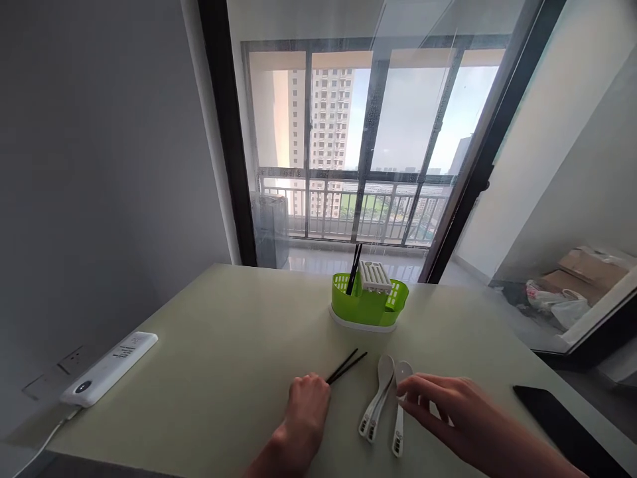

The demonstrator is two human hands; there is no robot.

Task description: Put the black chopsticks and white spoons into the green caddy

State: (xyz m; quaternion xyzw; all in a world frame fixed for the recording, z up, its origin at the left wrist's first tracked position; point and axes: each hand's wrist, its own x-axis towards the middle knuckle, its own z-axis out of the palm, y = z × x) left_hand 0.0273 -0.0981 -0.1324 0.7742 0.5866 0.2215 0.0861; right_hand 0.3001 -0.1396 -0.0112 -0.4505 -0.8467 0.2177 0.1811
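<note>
My left hand [307, 408] is closed around a pair of black chopsticks [348, 366], whose thin ends stick out past the fist to the upper right. The rest of the chopsticks is hidden by the hand. To the right, my right hand [440, 405] has thumb and fingertips pinched at the neck of a white spoon [399, 425]. That spoon appears to lie along the table, its bowl pointing away from me. Just left of it, other white spoons [379, 398] overlap in a small bunch, with dark markings on their handle ends.
A green cutlery basket [363, 307] on a white base stands farther back, with black chopsticks and a white slotted piece [375, 275] in it. A white power strip [112, 368] lies at the left of the table [239, 332]. A black flat object [567, 425] lies at the right.
</note>
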